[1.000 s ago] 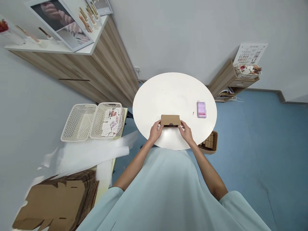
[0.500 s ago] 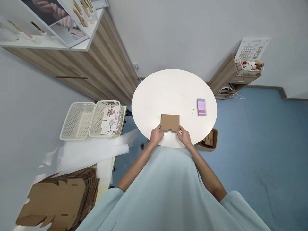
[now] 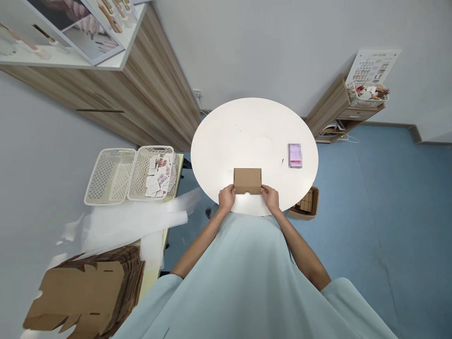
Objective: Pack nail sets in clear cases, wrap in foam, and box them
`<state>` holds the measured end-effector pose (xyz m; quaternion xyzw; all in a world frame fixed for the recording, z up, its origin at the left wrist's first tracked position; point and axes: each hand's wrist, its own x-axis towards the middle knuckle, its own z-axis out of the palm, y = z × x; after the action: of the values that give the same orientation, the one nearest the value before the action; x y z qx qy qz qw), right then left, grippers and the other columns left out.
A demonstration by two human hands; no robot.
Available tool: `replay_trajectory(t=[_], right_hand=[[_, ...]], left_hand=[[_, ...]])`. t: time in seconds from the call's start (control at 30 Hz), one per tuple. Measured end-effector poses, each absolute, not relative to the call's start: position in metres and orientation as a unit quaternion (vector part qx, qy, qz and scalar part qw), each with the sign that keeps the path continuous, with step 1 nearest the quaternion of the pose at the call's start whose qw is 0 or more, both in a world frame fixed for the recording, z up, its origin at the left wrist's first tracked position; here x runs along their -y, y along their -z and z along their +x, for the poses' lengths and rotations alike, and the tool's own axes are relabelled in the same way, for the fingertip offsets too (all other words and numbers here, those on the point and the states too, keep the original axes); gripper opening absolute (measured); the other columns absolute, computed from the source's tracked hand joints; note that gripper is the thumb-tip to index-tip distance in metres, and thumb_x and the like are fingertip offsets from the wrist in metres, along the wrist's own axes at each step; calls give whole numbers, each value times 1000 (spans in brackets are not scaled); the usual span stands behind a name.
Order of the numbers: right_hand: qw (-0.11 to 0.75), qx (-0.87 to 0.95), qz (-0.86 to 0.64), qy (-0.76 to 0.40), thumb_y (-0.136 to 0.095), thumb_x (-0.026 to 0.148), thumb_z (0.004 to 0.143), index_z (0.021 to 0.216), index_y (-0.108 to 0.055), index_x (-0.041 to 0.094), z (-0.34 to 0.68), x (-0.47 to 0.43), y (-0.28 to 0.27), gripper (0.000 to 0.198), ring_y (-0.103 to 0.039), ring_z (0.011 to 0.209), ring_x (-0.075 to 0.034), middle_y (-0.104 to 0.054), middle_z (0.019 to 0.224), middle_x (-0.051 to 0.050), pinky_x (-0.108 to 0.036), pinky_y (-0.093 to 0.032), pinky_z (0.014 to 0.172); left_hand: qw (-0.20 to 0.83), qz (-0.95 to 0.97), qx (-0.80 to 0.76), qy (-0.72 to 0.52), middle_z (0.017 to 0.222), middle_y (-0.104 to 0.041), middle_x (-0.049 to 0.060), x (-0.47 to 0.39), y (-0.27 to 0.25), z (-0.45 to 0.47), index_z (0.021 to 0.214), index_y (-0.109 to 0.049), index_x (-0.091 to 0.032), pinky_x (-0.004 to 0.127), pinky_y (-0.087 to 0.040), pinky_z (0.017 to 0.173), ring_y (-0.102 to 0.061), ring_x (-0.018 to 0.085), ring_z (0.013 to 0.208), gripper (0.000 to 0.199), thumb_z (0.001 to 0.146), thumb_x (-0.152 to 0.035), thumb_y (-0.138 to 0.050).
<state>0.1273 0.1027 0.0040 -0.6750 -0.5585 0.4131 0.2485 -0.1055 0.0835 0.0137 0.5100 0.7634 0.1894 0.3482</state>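
A small brown cardboard box (image 3: 247, 180) with its lid down lies near the front edge of the white oval table (image 3: 254, 127). A half-round notch shows at the middle of its near side. My left hand (image 3: 226, 197) grips the box's near left corner, fingers closed. At the near right corner, my right hand (image 3: 270, 198) pinches the box in the same way. Farther right on the table lies a purple-pink item (image 3: 295, 156), its surface blurred.
Two white plastic baskets (image 3: 110, 177) stand at left; one holds printed cards (image 3: 157, 179). White sheets (image 3: 134, 226) and stacked flat cardboard blanks (image 3: 77, 292) lie nearer. An open carton (image 3: 306, 215) with small boxes sits on the floor by the table's right edge.
The near front of the box now shows more of its face, with both hands still at its corners. The view has shifted slightly.
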Motion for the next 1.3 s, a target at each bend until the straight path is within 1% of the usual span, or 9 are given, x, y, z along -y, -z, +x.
replay_trajectory(t=[0.13, 0.3, 0.43, 0.63, 0.93, 1.03, 1.13, 1.2, 1.3], right_hand=[[251, 543, -684, -418, -60, 24, 93, 119, -79, 22, 126, -105, 1, 32, -77, 112, -27, -82, 116, -8, -42, -57, 106], [251, 525, -687, -435, -60, 25, 92, 117, -78, 20, 126, -107, 3, 31, -78, 110, -25, -82, 116, -9, -40, -58, 104], [244, 513, -689, -450, -62, 26, 92, 114, -78, 19, 125, -109, 4, 28, -78, 110, -26, -82, 114, -10, -38, -58, 103], [227, 523, -682, -457, -61, 24, 92, 117, -78, 19, 120, -112, 4, 31, -78, 109, -26, -81, 121, -10, -39, -58, 103], [210, 540, -688, -438, -59, 26, 91, 118, -78, 20, 118, -111, 10, 33, -77, 99, -25, -81, 113, -9, -37, -58, 97], [204, 557, -691, -412, -61, 25, 88, 121, -76, 19, 120, -113, 12, 37, -75, 93, -23, -79, 115, -10, -38, -58, 98], [219, 570, -680, -407, -62, 26, 87, 127, -73, 15, 122, -114, 13, 43, -74, 90, -21, -74, 125, -14, -41, -58, 100], [239, 568, -664, -424, -62, 28, 88, 129, -72, 14, 123, -112, 12, 44, -74, 96, -22, -71, 133, -16, -42, -58, 102], [278, 547, -637, -466, -62, 34, 92, 131, -71, 16, 124, -107, 7, 44, -70, 121, -25, -66, 144, -16, -42, -58, 107]], left_hand=[[357, 512, -757, -193, 123, -80, 8, -84, -10, -106, 131, -75, -23, 32, -53, 101, -74, 25, 117, 39, 100, -15, -52], [356, 506, -764, -180, 124, -79, 9, -84, -9, -109, 135, -73, -23, 33, -52, 102, -73, 26, 119, 39, 101, -20, -55], [352, 508, -767, -172, 120, -80, 9, -84, -11, -111, 134, -73, -26, 34, -52, 101, -72, 27, 117, 38, 101, -24, -55], [351, 507, -768, -174, 115, -82, 9, -83, -13, -113, 129, -76, -25, 34, -53, 100, -73, 27, 116, 35, 101, -25, -56], [355, 500, -765, -197, 116, -81, 9, -81, -11, -116, 124, -78, -24, 38, -54, 100, -75, 29, 113, 32, 99, -21, -59], [363, 486, -770, -197, 122, -80, 10, -83, -11, -117, 131, -74, -21, 40, -54, 103, -75, 29, 113, 35, 97, -20, -62], [384, 467, -765, -224, 135, -74, 15, -86, -11, -118, 143, -65, -17, 40, -54, 106, -74, 28, 117, 50, 93, -18, -68], [414, 452, -748, -254, 138, -72, 16, -87, -10, -117, 147, -61, -14, 39, -54, 108, -72, 27, 121, 56, 92, -14, -68], [451, 431, -722, -299, 136, -73, 15, -86, -11, -117, 142, -64, -14, 38, -53, 113, -71, 24, 125, 49, 92, -12, -66]])
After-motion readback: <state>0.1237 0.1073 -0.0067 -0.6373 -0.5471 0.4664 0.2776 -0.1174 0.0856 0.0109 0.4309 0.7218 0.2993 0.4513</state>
